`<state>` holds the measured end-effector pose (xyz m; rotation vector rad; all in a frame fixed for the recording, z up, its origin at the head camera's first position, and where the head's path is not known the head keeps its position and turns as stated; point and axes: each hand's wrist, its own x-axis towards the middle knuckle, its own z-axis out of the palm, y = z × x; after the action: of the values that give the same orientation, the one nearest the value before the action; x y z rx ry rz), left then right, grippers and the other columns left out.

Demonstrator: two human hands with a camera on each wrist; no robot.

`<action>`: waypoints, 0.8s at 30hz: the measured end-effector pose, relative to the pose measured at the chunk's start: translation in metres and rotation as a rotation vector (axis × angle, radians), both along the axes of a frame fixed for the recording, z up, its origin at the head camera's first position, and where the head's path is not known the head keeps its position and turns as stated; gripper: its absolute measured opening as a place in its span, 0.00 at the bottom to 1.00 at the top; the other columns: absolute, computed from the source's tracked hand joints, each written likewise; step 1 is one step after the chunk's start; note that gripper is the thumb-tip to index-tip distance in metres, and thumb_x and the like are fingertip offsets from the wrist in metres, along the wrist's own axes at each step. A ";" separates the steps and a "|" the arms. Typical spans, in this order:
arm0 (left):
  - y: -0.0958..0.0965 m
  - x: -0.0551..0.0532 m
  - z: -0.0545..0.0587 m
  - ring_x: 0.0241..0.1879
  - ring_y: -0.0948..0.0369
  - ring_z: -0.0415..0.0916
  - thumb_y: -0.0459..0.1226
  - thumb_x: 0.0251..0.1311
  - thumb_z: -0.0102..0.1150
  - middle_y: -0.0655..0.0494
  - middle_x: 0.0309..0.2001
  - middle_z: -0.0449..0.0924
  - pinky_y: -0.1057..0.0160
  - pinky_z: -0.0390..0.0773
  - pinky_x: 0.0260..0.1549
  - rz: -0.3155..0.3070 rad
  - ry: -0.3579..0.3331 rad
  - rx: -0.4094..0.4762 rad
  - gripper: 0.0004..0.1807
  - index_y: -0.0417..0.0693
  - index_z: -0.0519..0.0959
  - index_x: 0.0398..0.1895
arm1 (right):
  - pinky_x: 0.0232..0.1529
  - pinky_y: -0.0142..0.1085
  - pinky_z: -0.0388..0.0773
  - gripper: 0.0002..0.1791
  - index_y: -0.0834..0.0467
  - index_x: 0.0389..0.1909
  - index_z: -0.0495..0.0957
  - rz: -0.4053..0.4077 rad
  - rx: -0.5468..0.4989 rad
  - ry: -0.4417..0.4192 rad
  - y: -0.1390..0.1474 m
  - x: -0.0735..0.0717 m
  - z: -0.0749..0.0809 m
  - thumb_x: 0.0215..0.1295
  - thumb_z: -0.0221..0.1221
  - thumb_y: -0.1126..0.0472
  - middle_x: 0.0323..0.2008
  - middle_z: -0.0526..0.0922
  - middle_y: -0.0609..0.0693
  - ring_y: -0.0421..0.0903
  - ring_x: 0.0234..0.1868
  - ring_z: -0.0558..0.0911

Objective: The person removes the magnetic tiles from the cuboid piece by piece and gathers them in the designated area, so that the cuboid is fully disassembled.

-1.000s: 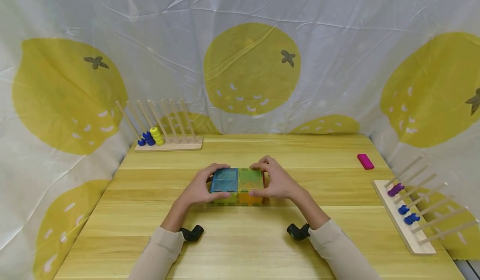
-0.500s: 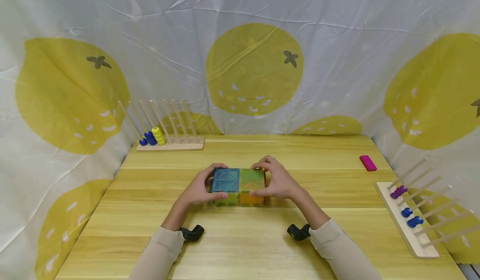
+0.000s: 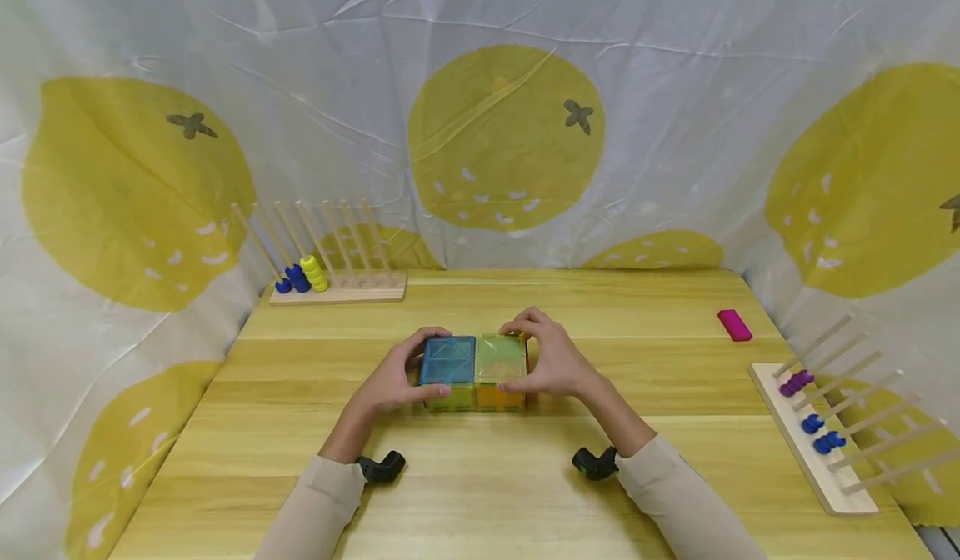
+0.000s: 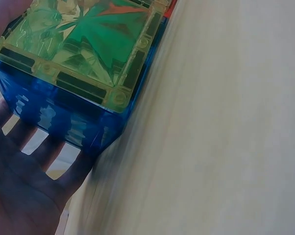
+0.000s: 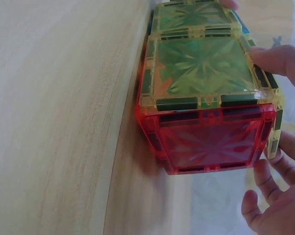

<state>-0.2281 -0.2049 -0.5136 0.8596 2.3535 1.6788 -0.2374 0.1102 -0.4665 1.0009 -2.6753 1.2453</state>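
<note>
A person's left hand and right hand grasp a translucent tile box from both ends on a wooden table.
In the head view, the tile box sits mid-table; the left hand clasps the end with a blue top tile, the right hand the end with a yellow top tile, each thumb on the near side. One peg rack stands at far left, another peg rack at right, near a pink bar. In the left wrist view, the palm faces a blue end panel; fingertip contact is partly hidden and hard to tell. In the right wrist view, the thumb touches the yellow front panel, beside a red end panel.
</note>
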 end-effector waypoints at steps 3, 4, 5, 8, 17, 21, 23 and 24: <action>-0.001 0.000 0.001 0.59 0.48 0.76 0.37 0.56 0.77 0.49 0.68 0.71 0.60 0.80 0.56 0.002 -0.002 -0.008 0.42 0.56 0.66 0.73 | 0.45 0.44 0.74 0.39 0.53 0.58 0.81 0.011 -0.002 -0.003 0.000 -0.002 0.000 0.43 0.79 0.43 0.50 0.75 0.47 0.47 0.49 0.75; -0.001 0.000 0.002 0.59 0.48 0.76 0.37 0.56 0.77 0.50 0.68 0.71 0.60 0.80 0.56 0.002 -0.003 -0.006 0.42 0.56 0.66 0.73 | 0.45 0.44 0.74 0.39 0.53 0.58 0.82 0.013 -0.003 0.001 0.000 -0.003 0.000 0.43 0.79 0.43 0.50 0.75 0.47 0.46 0.49 0.74; -0.001 0.000 0.002 0.60 0.48 0.76 0.37 0.56 0.76 0.50 0.68 0.71 0.60 0.80 0.56 0.002 -0.003 -0.006 0.42 0.56 0.66 0.73 | 0.45 0.45 0.74 0.39 0.53 0.58 0.82 0.014 -0.005 0.004 0.000 -0.003 0.000 0.43 0.79 0.43 0.49 0.75 0.47 0.46 0.49 0.74; -0.001 -0.001 0.002 0.60 0.48 0.76 0.37 0.55 0.76 0.50 0.68 0.71 0.59 0.80 0.57 -0.004 0.000 -0.001 0.42 0.53 0.66 0.74 | 0.44 0.46 0.74 0.38 0.52 0.57 0.83 0.014 -0.010 0.009 0.001 -0.005 0.001 0.43 0.79 0.43 0.49 0.76 0.45 0.46 0.48 0.74; -0.001 -0.001 -0.002 0.60 0.51 0.76 0.36 0.55 0.76 0.50 0.68 0.71 0.59 0.77 0.60 -0.013 0.004 -0.001 0.43 0.53 0.66 0.73 | 0.42 0.41 0.69 0.36 0.50 0.55 0.83 0.027 -0.028 0.005 0.003 -0.005 0.001 0.43 0.78 0.42 0.48 0.76 0.43 0.45 0.44 0.72; -0.002 -0.002 -0.003 0.59 0.51 0.76 0.35 0.55 0.76 0.48 0.68 0.71 0.59 0.77 0.60 -0.017 0.018 -0.003 0.43 0.52 0.66 0.74 | 0.41 0.42 0.69 0.35 0.47 0.57 0.82 -0.004 -0.046 0.001 0.011 -0.006 0.003 0.45 0.78 0.43 0.49 0.76 0.43 0.46 0.43 0.71; -0.003 -0.002 -0.003 0.60 0.52 0.76 0.35 0.55 0.76 0.49 0.69 0.71 0.60 0.77 0.61 -0.019 0.019 -0.006 0.43 0.52 0.66 0.74 | 0.42 0.43 0.69 0.36 0.47 0.58 0.81 -0.034 -0.052 -0.004 0.019 -0.010 0.004 0.46 0.79 0.44 0.50 0.76 0.44 0.46 0.43 0.70; -0.004 -0.002 -0.003 0.60 0.53 0.76 0.35 0.55 0.76 0.49 0.69 0.71 0.61 0.76 0.62 -0.021 0.023 -0.009 0.43 0.51 0.65 0.74 | 0.42 0.44 0.69 0.36 0.47 0.59 0.81 -0.051 -0.052 -0.004 0.023 -0.012 0.005 0.46 0.78 0.45 0.50 0.76 0.45 0.47 0.43 0.70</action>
<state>-0.2296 -0.2084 -0.5169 0.9039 2.3565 1.6574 -0.2491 0.1333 -0.4613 0.9195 -2.6385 1.3010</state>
